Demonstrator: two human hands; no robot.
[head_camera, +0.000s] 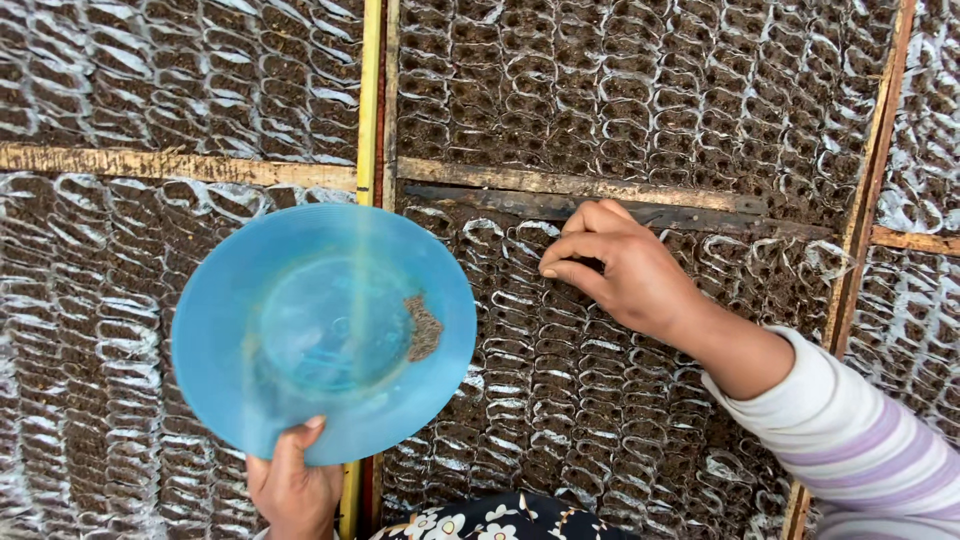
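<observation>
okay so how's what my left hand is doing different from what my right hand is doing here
The left hand grips the rim of a blue plastic plate with the thumb on top; the right hand holds nothing visible, fingertips pinched together against the soil-filled seedling bags. The left sits low near your body; the right reaches further out, by a wooden slat. Both are bare.

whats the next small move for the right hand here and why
Probably back to the plate for another pinch: the right hand has its fingertips pressed at a soil pocket, and the seed pile waits on the plate held by the left hand.
</observation>
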